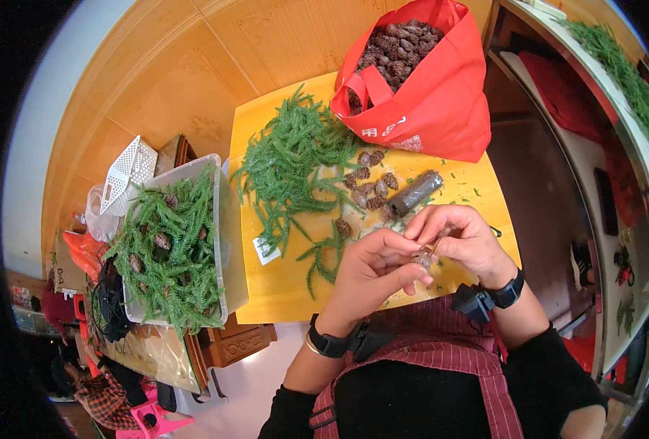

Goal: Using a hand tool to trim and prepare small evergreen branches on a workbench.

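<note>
I see the left hand (372,274) gripping a scaly cone (423,257), right hand (465,238) pinched narrow, feathery sprigs (295,139) on yellow table (266,300), panelled wall (171,80) beyond.

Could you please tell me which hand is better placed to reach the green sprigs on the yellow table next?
Probably the left hand: it is closer to the green sprigs, while the right hand lies farther right.

- White basket (140,157) had perforated sides
- Pale plastic bag (99,221) lay just below the basket in view
- Orange-red bag (83,251) lay farther below the basket
- Pink stool (157,423) stood well below the basket
</note>
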